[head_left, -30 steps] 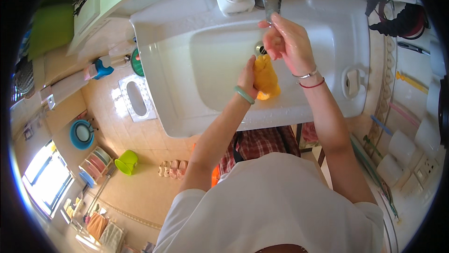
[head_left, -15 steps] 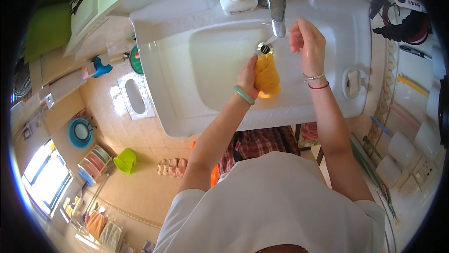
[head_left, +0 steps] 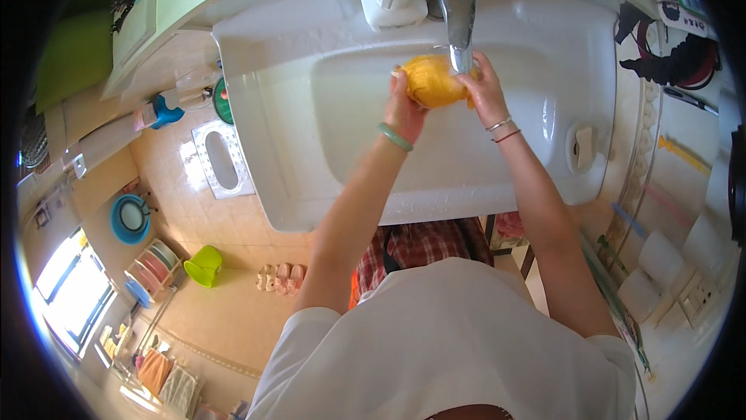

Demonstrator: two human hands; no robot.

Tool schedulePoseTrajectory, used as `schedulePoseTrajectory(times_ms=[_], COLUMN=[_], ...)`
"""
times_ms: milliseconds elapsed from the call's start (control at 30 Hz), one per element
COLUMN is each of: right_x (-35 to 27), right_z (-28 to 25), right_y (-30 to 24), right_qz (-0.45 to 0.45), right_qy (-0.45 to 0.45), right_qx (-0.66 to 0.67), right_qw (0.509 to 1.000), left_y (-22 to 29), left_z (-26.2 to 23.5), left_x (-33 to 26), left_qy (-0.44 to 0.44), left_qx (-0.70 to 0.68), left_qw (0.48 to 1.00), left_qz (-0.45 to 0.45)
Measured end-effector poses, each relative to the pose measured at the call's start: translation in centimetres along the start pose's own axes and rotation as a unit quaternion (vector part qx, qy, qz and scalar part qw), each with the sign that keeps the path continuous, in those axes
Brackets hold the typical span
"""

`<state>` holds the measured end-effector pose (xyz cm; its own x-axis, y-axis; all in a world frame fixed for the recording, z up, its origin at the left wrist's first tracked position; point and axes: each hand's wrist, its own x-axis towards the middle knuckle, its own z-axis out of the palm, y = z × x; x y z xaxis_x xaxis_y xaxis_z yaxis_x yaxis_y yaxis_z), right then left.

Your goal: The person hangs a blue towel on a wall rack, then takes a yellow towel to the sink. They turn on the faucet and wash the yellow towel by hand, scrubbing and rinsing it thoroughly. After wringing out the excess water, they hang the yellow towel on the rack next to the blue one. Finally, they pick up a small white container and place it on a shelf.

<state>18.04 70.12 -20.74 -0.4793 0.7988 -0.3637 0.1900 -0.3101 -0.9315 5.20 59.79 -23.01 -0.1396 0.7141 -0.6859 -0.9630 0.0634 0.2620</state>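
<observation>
A wet yellow cloth (head_left: 435, 83) is stretched between my two hands, right below the spout of the chrome faucet (head_left: 460, 12). My left hand (head_left: 405, 109), with a pale green bangle at the wrist, grips the cloth's left end. At the right end, the fingers of my right hand (head_left: 486, 95) are closed on the cloth, close to the spout. Both hands are over the basin of the white sink (head_left: 284, 140). The cloth and hands hide the drain.
Behind the basin, a white pump bottle (head_left: 392, 0) stands left of the faucet. A bar of soap (head_left: 583, 148) lies in the recess at the sink's right. On the floor to the left are a green bin (head_left: 203, 266) and slippers (head_left: 280, 278).
My left hand has carried the cloth up under the faucet. My right hand, empty before, has come down and left and taken hold of the cloth's right end.
</observation>
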Motion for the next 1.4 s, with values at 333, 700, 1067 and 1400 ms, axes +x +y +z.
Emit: schedulePoseTrajectory(times_ms=[333,700,1067,1400], right_x=[-3.9,2.1,2.9,-4.4], right_z=[6.4,3.3,0.0,5.8], right_y=[-3.6,3.5,4.1,-2.4], right_qz=[-0.333,-0.12,-0.035,-0.254], right_qy=[-0.022,0.073,0.062,-0.081], right_qx=[-0.375,-0.462,-0.293,-0.267], right_qw=[0.865,0.876,0.953,0.926], left_y=[-2.8,-3.9,-3.4,0.5], left_z=[-3.4,-0.6,2.0,1.9], left_x=[6.2,5.6,2.6,2.5], left_qy=[-0.259,0.21,0.179,-0.059], left_qx=[-0.164,0.312,0.128,0.019], left_qw=[0.951,0.923,0.975,0.995], left_qz=[-0.044,0.081,-0.008,-0.081])
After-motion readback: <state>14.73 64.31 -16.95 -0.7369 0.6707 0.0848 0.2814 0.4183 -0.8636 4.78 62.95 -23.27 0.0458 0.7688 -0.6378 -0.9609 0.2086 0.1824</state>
